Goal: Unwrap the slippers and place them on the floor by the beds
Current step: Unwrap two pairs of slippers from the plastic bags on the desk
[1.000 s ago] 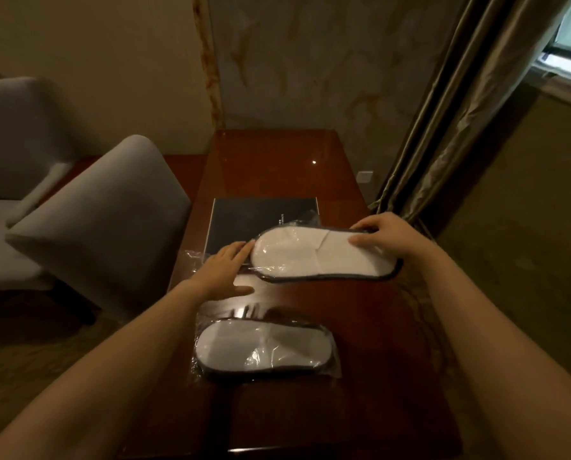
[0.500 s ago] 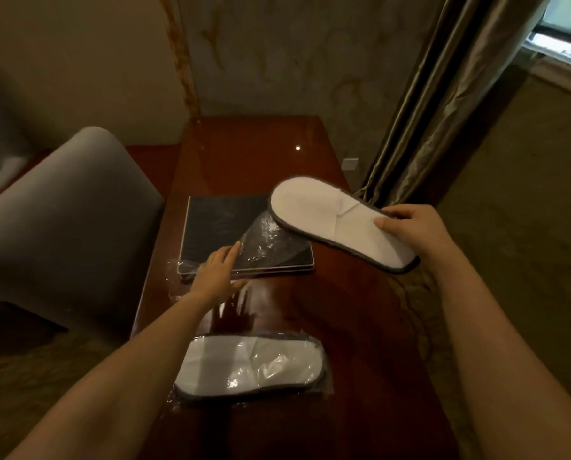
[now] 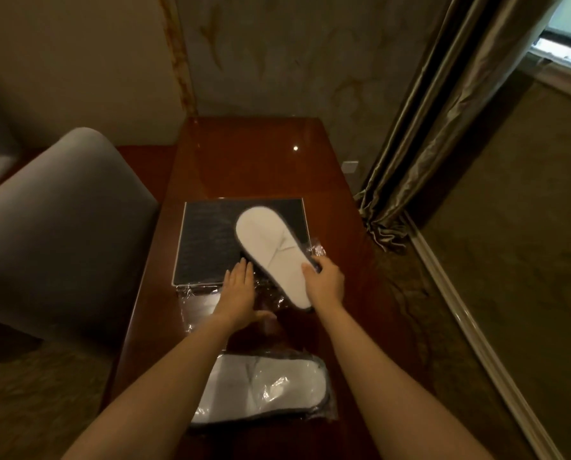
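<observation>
A white slipper pair with dark edging (image 3: 272, 252), out of its bag, is held above the table by my right hand (image 3: 324, 282), which grips its near right edge. My left hand (image 3: 241, 290) lies flat, fingers apart, on the empty clear plastic wrapper (image 3: 197, 298) spread on the table. A second white slipper pair, still in its clear wrapper (image 3: 264, 390), lies flat near the table's front, between my forearms.
The brown wooden table (image 3: 254, 161) runs away from me to the wall. A dark rectangular mat (image 3: 207, 244) lies on it under the held slipper. A grey chair (image 3: 61, 227) stands at the left. Curtains (image 3: 436, 127) hang at the right over carpet.
My right hand pulled the slipper pair out of the wrapper, lifted it and swung it over the dark mat. My left hand stayed pressing the empty wrapper down.
</observation>
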